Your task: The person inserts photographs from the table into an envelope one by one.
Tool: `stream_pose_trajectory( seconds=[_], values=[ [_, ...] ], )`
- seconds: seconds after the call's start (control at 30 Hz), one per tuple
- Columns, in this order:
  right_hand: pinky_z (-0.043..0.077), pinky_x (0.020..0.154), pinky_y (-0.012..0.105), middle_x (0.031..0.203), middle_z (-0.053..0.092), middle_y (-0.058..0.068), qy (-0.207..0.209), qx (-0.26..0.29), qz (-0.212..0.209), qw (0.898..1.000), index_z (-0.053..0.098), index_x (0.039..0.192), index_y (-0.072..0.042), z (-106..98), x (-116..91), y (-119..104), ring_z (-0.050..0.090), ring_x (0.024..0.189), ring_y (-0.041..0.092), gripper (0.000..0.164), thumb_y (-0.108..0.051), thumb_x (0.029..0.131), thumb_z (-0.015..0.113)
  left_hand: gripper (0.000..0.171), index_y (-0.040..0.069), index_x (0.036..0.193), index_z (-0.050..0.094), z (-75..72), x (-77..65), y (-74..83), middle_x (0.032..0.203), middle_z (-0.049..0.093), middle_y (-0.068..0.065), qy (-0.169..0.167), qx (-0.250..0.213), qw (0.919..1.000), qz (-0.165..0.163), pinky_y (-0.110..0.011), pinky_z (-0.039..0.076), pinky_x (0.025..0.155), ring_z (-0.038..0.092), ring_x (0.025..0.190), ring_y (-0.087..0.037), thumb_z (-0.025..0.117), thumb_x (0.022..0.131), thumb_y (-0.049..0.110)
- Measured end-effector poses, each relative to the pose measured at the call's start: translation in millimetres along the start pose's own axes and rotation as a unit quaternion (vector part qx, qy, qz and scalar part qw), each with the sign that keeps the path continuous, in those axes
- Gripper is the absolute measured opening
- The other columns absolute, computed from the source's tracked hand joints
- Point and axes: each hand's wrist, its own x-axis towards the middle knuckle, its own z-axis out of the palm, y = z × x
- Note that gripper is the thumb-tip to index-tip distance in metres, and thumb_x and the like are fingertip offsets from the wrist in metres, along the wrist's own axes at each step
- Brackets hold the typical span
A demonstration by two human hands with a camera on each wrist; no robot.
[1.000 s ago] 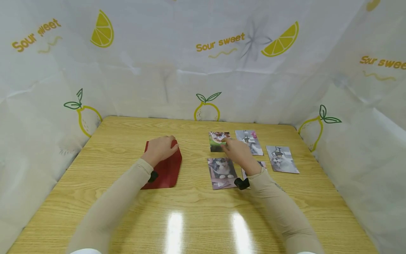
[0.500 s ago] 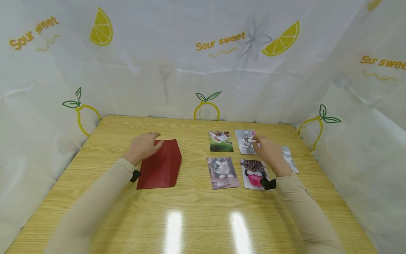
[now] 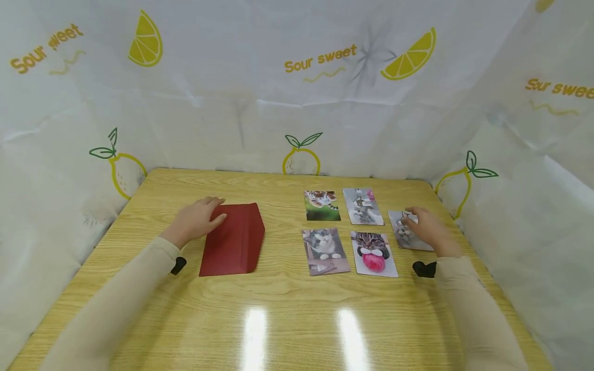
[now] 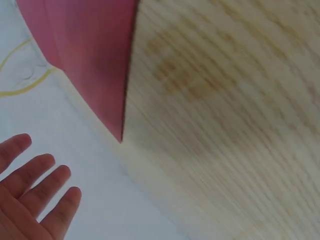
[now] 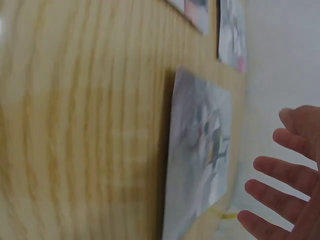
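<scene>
My left hand (image 3: 195, 220) hovers by the upper left corner of a red envelope (image 3: 227, 245), fingers relaxed and holding nothing. In the left wrist view its fingers (image 4: 47, 187) are spread apart from the envelope. Over at the right, my right hand (image 3: 429, 229) overlaps the rightmost photo card (image 3: 400, 238), a greyish cat picture. Its fingers (image 5: 280, 172) are loosely extended in the right wrist view, with the card beside them. Left of this card lie a tiger card (image 3: 322, 212), a grey card with a pink spot (image 3: 364, 208), a grey-and-white cat card (image 3: 325, 250) and a tabby card (image 3: 373, 252).
Everything lies flat on a wooden table (image 3: 297, 304). A white curtain (image 3: 218, 93) with lemon prints hangs along its back and both sides. A black wrist camera (image 3: 424, 269) sits below the right hand, another (image 3: 178, 265) below the left.
My right hand has moved right from the tiger card, past the pink-spotted card, to the rightmost card. My left hand has drawn left off the envelope, uncovering most of it. The cards stay put.
</scene>
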Motion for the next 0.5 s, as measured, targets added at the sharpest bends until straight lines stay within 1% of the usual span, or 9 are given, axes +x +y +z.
stream_pose_trajectory(
  seconds=[0.1, 0.27, 0.37, 0.5],
  values=[
    [0.029, 0.104, 0.066, 0.142, 0.034, 0.039, -0.021, 0.007, -0.008, 1.0, 0.034, 0.144, 0.01, 4, 2, 12, 0.032, 0.13, 0.056, 0.058, -0.026, 0.101, 0.049, 0.06, 0.005, 0.148, 0.039, 3.1, -0.8, -2.0, 0.149, 0.037, -0.025, -0.017, -0.011, 0.9997, 0.016, -0.06, 0.037, 0.104, 0.037, 0.136, -0.043, 0.052, 0.099, 0.037],
    [0.025, 0.105, 0.067, 0.143, 0.027, 0.043, -0.047, 0.014, -0.026, 0.998, 0.026, 0.146, 0.014, 10, 4, 27, 0.025, 0.131, 0.059, 0.065, -0.024, 0.1, 0.053, 0.067, 0.003, 0.151, 0.03, 9.4, -0.2, -2.8, 0.155, 0.025, -0.026, -0.058, -0.048, 0.9956, 0.056, -0.059, 0.031, 0.109, 0.028, 0.14, -0.046, 0.053, 0.098, 0.038],
    [0.021, 0.107, 0.068, 0.144, 0.022, 0.045, -0.067, 0.021, -0.022, 0.997, 0.023, 0.146, 0.015, 11, 4, 32, 0.02, 0.132, 0.061, 0.069, -0.026, 0.099, 0.054, 0.072, 0.003, 0.153, 0.026, 13.6, 0.1, -4.2, 0.157, 0.019, -0.026, -0.083, -0.063, 0.9921, 0.07, -0.059, 0.028, 0.111, 0.022, 0.142, -0.047, 0.055, 0.098, 0.039],
    [0.016, 0.109, 0.068, 0.145, 0.017, 0.045, -0.102, 0.046, 0.003, 0.994, 0.02, 0.147, 0.014, 13, 3, 34, 0.014, 0.134, 0.061, 0.076, -0.029, 0.097, 0.057, 0.077, 0.004, 0.154, 0.023, 17.7, -0.3, -6.4, 0.159, 0.014, -0.025, -0.107, -0.069, 0.9887, 0.079, -0.059, 0.025, 0.113, 0.018, 0.143, -0.048, 0.056, 0.096, 0.043]
  ],
)
